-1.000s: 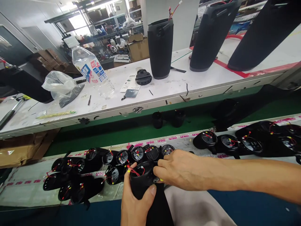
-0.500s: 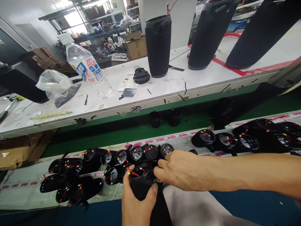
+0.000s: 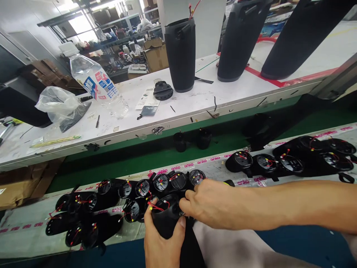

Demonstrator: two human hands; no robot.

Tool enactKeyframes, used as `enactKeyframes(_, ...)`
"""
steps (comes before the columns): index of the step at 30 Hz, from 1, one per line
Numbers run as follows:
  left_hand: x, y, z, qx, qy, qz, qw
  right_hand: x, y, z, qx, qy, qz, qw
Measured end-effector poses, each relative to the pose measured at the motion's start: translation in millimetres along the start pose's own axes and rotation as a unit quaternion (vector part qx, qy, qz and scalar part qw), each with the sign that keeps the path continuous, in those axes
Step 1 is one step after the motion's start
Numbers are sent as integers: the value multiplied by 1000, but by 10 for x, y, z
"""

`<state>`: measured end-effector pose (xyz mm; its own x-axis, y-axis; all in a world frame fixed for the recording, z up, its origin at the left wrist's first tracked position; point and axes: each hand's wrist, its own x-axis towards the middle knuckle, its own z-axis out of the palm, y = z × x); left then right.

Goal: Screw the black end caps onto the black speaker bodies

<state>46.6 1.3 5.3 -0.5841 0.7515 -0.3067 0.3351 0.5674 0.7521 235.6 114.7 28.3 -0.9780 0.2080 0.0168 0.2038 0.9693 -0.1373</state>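
Note:
A black, fabric-covered speaker housing [image 3: 165, 224] is tilted in front of me, its open end facing up. Thin red wires [image 3: 157, 207] with small yellow and white connectors come out of that opening. My left hand [image 3: 163, 243] is wrapped around the near side of the housing, thumb on the right and fingers on the left. At the rim's right side my right hand [image 3: 208, 203] is closed with its fingers bent in. What it pinches there is hidden. Just behind, similar open housings [image 3: 161, 182] stand in a row with wires showing inside.
More housings [image 3: 266, 165] stand to the right on the low bench [image 3: 25, 238] with pink-printed tape. Above it, a white table [image 3: 125, 130] carries a water bottle [image 3: 96, 82], a plastic bag [image 3: 60, 102], a black cap [image 3: 163, 91] and upright housings [image 3: 181, 56].
The view has shifted slightly, so the table items sit a little further left. Both hands keep nearly the same place on the housing; the right hand has barely moved.

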Motion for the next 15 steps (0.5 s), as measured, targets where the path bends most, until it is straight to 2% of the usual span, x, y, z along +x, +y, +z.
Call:
enactKeyframes(3,56,-101,-44,-69,-13,15,997,23,44,-35,39,7,7,999)
enactKeyframes(8,200,-316,-2,-269,-125,0,955,92,80,-27,51,-1,5,999)
enactKeyframes(12,299,-425,90,-305,-120,4,945,150,152,113,75,-9,0,997)
enactKeyframes(15,332,-443,137,-335,-117,1,935,128,230,198,106,17,-3,994)
